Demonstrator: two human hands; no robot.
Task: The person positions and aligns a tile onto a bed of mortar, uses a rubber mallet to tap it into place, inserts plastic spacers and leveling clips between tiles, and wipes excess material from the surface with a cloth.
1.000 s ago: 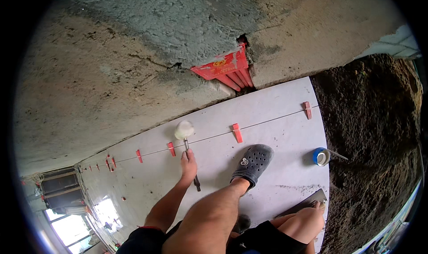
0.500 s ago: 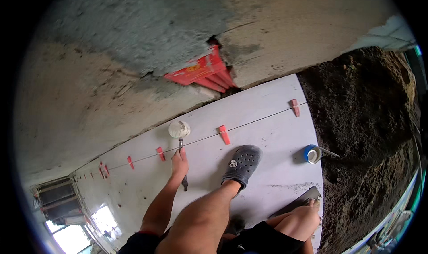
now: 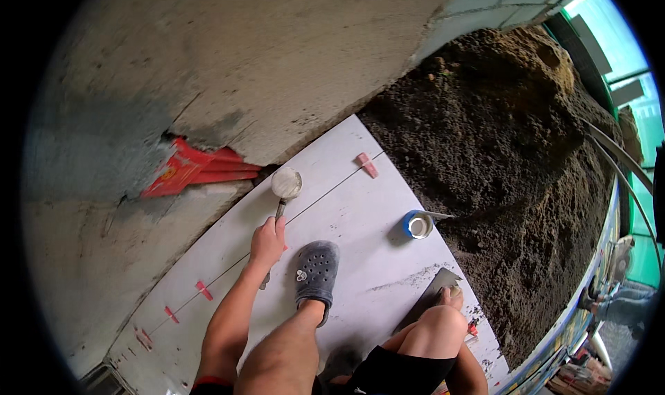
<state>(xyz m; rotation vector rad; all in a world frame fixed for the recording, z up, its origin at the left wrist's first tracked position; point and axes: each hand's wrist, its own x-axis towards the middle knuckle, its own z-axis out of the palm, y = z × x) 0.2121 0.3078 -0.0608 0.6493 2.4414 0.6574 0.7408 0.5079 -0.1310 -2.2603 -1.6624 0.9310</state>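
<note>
My left hand [image 3: 267,241] is closed around the handle of a mallet with a round, whitish head [image 3: 287,183]. The mallet head is over the pale floor tile [image 3: 353,208], near the wall's base. At the right, beside my bent knee, my right hand [image 3: 451,297] grips a trowel with a flat grey blade [image 3: 429,294]; its handle is mostly hidden. A thin joint line crosses the tiles, with red levelling wedges [image 3: 368,165] set along it. My left foot, in a grey clog [image 3: 318,270], rests on the tile.
A blue can [image 3: 418,224] with a light rod stands near the tile edge. Dark, loose soil or mortar [image 3: 506,132] is heaped beyond it. Along the left rises a rough plastered wall [image 3: 277,55] with red conduits [image 3: 208,170] in a gap. Another person's legs [image 3: 623,310] show far right.
My view has turned and shifted right along the tiles, so the soil heap fills more of it. The mallet stays in my left hand and the trowel in my right.
</note>
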